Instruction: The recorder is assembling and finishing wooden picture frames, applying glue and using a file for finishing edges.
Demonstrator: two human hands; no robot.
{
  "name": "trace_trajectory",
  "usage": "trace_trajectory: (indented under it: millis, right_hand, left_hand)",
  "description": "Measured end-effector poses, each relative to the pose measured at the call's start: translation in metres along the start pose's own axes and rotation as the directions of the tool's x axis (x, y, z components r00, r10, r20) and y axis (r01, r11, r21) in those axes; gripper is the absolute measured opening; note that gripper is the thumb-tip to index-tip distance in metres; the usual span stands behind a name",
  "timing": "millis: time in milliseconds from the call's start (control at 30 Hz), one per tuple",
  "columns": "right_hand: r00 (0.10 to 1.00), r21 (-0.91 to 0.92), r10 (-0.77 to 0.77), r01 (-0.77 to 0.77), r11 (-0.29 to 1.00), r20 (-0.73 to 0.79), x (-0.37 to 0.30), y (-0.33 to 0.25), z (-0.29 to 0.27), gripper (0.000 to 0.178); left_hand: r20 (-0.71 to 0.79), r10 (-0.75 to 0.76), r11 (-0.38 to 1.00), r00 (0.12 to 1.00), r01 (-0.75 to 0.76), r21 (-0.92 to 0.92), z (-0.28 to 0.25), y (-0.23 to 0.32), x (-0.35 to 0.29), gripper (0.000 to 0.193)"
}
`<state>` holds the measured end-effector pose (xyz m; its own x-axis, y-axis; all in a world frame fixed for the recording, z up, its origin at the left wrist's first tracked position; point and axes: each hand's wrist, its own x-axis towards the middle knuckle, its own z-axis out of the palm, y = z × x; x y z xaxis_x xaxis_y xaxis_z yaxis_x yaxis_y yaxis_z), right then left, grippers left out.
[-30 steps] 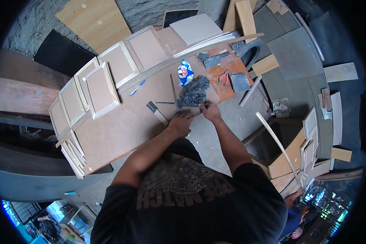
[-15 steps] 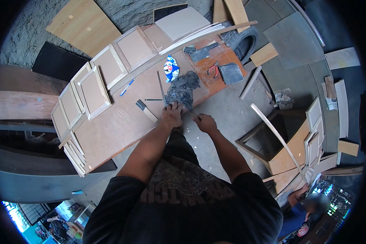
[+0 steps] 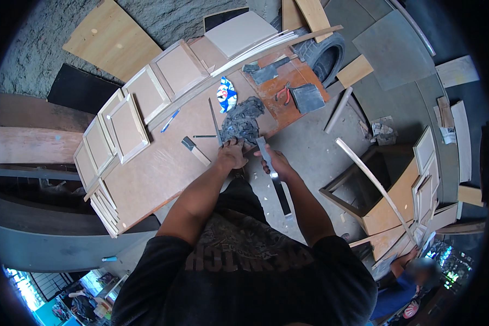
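Note:
My left hand (image 3: 232, 156) is at the table's near edge, its fingers bent and close together against the crumpled dark plastic (image 3: 242, 122). Whatever may be under those fingers is hidden. A thin, narrow metal blade (image 3: 214, 117) lies beside the plastic, its lower end close to the same hand. Off the table edge, my right hand (image 3: 276, 164) grips a long flat metal strip (image 3: 280, 194) with a shiny face. The strip slants from the table edge down toward my right forearm. A brush-like tool with a pale handle (image 3: 201, 156) and a dark thin stick (image 3: 204, 136) lie left of my hands.
On the brown table (image 3: 141, 187) are a blue-and-white packet (image 3: 227, 95), a blue pen (image 3: 170, 120), red-handled pliers (image 3: 283, 94) and dark sheets (image 3: 308, 98). Framed panels (image 3: 127, 127) line its far side. Right stands a wooden cabinet frame (image 3: 386, 217); another person (image 3: 399, 293) is lower right.
My right hand has drawn back slightly from the plastic and turned, so the metal strip now shows almost full length. My left hand has stayed in about the same place.

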<state>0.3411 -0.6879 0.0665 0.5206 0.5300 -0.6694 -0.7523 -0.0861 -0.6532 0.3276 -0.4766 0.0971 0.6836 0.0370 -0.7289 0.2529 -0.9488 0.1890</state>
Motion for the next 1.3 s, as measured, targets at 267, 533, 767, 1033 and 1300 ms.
trace_trajectory:
  millis: [267,533,767,1033,1300]
  right_hand:
    - [0.967,-0.286,-0.145,0.081,0.955,-0.209,0.03,0.013,0.0,0.06]
    - [0.99,-0.053,-0.125,0.121,0.991,-0.071,0.006,-0.018,0.03,0.059]
    - [0.992,-0.246,-0.125,0.116,0.962,-0.022,0.007,-0.04,0.073,0.054]
    - [0.969,-0.642,-0.07,0.211,0.737,0.238,0.025,-0.04,0.188,0.036]
    - [0.959,-0.773,0.055,0.188,0.606,0.277,0.044,-0.009,0.322,0.038]
  left_hand:
    - [0.021,0.004,0.999,1.0,-0.005,0.037,-0.003,0.0,0.002,0.096]
    - [-0.244,0.389,0.747,0.888,-0.459,-0.481,0.02,-0.043,0.009,0.068]
    - [-0.227,0.118,0.349,0.967,-0.254,-0.902,0.043,-0.12,-0.035,0.046]
    - [-0.324,-0.041,-0.075,0.945,-0.326,-0.942,0.019,-0.18,-0.103,0.036]
    - [-0.468,-0.017,-0.128,0.884,-0.466,-0.876,0.05,-0.305,-0.143,0.023]
